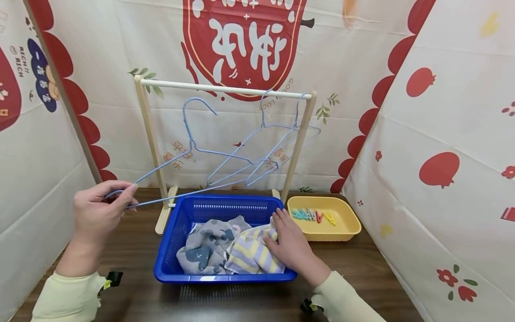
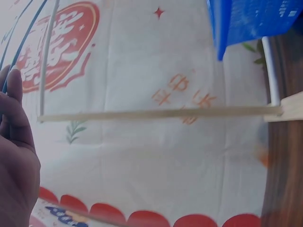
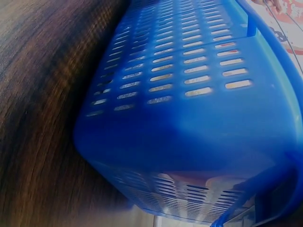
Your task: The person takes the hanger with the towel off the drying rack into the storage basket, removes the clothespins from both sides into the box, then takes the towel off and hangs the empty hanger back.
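In the head view my left hand (image 1: 100, 205) grips one end of a blue wire hanger (image 1: 217, 153). The hanger is held up slantwise above the left of a blue basket (image 1: 165, 255), its hook upward and off the rail. My right hand (image 1: 290, 239) lies over the basket's right side, fingers extended and thumb apart, touching a yellow-and-lavender striped cloth (image 1: 251, 250). To the left of that cloth, a grey patterned cloth (image 1: 207, 246) lies crumpled in the same basket. The left wrist view shows the left hand's fingers (image 2: 14, 90) against the hanger wire.
Behind the basket stands a wooden rack with a white rail (image 1: 209, 87); two more blue hangers (image 1: 277, 126) hang at its right end. A yellow tray (image 1: 346, 223) with several clothespins (image 1: 310, 215) sits right of the basket. Printed cloth walls (image 1: 402, 147) surround the wooden table (image 1: 137, 268).
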A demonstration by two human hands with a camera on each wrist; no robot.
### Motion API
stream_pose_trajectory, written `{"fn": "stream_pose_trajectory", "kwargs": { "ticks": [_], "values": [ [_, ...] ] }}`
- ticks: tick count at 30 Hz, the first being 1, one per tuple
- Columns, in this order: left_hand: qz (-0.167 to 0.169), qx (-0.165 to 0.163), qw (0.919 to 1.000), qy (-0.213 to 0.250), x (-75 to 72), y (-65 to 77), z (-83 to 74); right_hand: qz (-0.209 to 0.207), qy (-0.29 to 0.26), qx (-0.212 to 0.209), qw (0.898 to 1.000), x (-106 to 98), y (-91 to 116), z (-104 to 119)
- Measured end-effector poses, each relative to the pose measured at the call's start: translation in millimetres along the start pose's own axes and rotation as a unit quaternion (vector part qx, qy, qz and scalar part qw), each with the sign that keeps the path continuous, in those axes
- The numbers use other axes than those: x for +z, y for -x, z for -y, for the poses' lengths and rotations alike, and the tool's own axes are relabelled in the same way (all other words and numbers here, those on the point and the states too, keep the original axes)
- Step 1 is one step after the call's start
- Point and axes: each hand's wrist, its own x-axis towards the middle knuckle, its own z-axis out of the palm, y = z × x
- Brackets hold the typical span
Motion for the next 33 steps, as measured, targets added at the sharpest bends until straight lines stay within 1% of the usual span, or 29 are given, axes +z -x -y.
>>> {"fn": "stream_pose_trajectory", "kwargs": {
  "ticks": [1, 4, 5, 8, 10, 13, 14, 16, 20, 23, 24, 26, 27, 31, 33],
  "values": [
    [-0.012, -0.002, 0.9999, 0.009, -2.1, -1.5, -2.9, 0.0, -0.002, 0.002, 1.0, 0.4, 0.1, -0.2],
    [-0.051, -0.009, 0.9986, 0.01, -5.7, -6.7, -11.8, 0.003, -0.006, 0.008, 1.0, 1.0, 0.6, -1.1],
    [-0.062, -0.013, 0.998, 0.002, -6.3, -8.4, -14.9, 0.003, -0.006, 0.009, 1.0, 1.1, 1.0, -1.4],
    [-0.086, -0.02, 0.9945, -0.057, -9.5, -13.6, -24.9, 0.002, -0.006, 0.009, 1.0, 1.4, 1.8, -2.4],
    [-0.101, -0.028, 0.9908, -0.085, -12.9, -16.6, -31.4, 0.002, -0.005, 0.006, 1.0, 1.8, 1.6, -2.7],
    [-0.122, -0.034, 0.9852, -0.116, -18.9, -20.8, -39.4, 0.004, -0.005, 0.002, 1.0, 2.2, 1.1, -2.5],
    [-0.131, -0.038, 0.9849, -0.106, -20.3, -22.4, -41.5, 0.004, -0.005, 0.001, 1.0, 2.2, 1.1, -2.3],
    [-0.138, -0.039, 0.9843, -0.103, -22.8, -25.9, -45.3, 0.005, -0.004, 0.002, 1.0, 2.3, 0.7, -2.2],
    [-0.147, -0.058, 0.9792, -0.127, -20.5, -32.2, -53.4, 0.004, -0.006, 0.0, 1.0, 1.2, 0.4, -1.9],
    [-0.147, -0.076, 0.9694, -0.182, -13.9, -35.4, -58.5, 0.003, -0.006, -0.003, 1.0, 1.0, 0.4, -2.2],
    [-0.147, -0.077, 0.9674, -0.191, -11.5, -36.2, -59.3, 0.002, -0.005, -0.003, 1.0, 1.3, 0.3, -2.5],
    [-0.145, -0.071, 0.9662, -0.201, -6.4, -37.9, -59.5, 0.002, -0.003, -0.004, 1.0, 1.9, 0.7, -2.8],
    [-0.144, -0.062, 0.966, -0.206, -3.8, -38.5, -58.8, 0.001, -0.002, -0.005, 1.0, 2.3, 0.8, -3.0],
    [-0.125, -0.002, 0.9625, -0.241, 4.8, -40.7, -50.4, 0.0, -0.005, -0.004, 1.0, 2.3, 1.2, -2.7],
    [-0.116, 0.024, 0.9582, -0.26, 9.2, -41.4, -44.6, 0.0, -0.008, -0.002, 1.0, 2.1, 1.3, -2.3]
  ]
}}
